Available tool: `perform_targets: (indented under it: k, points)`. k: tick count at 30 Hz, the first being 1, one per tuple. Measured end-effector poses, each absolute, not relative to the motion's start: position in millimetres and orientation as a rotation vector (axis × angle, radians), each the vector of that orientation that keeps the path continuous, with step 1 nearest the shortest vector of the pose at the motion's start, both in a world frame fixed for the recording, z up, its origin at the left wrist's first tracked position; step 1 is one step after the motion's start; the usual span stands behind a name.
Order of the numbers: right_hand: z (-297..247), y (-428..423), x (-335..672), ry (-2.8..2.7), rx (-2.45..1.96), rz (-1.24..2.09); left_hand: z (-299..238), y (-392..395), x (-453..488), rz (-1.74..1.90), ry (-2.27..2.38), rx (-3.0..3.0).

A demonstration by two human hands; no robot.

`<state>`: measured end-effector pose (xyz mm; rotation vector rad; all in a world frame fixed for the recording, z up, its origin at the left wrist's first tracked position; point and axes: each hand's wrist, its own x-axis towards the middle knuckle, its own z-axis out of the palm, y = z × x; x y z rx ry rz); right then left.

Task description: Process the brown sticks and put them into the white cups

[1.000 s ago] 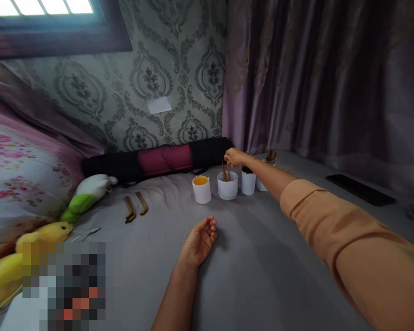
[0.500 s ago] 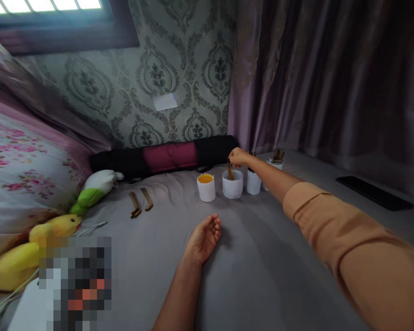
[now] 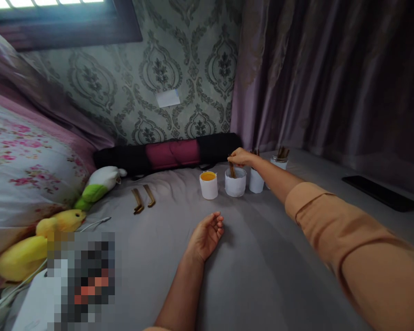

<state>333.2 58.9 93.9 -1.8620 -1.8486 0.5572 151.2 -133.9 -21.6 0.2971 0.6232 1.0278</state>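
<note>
My right hand (image 3: pixel 240 157) pinches the upper end of a slim brown stick (image 3: pixel 232 171). The stick's lower end is inside a wide white cup (image 3: pixel 235 185), tilted, and its tip is hidden by the cup wall. My left hand (image 3: pixel 207 235) rests palm up on the grey sheet, fingers loosely curled, holding nothing. Just left of the wide cup stands a white cup with orange contents (image 3: pixel 209 186). To its right is a narrower white cup (image 3: pixel 256 181) with brown sticks, partly behind my forearm. Several brown sticks with bent ends (image 3: pixel 137 201) lie on the sheet at left.
A glass-rimmed white jar (image 3: pixel 279 160) with brown sticks stands behind my right forearm. A black flat object (image 3: pixel 382 193) lies at right. Along the wall is a black and maroon roll (image 3: pixel 172 154). Plush toys (image 3: pixel 24 257), a cable (image 3: pixel 94 223) and a floral pillow (image 3: pixel 31 170) fill the left.
The view has shifted slightly, so things sit a little farther right. My right hand still grips the stick in the wide cup; my left hand keeps its pose.
</note>
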Motion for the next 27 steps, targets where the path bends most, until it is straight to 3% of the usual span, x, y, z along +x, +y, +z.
perform_targets:
  k: [27]
  points:
    - [108,48,341,-2.014,-1.961,0.337,-22,-134,151,1.017,0.634,0.299]
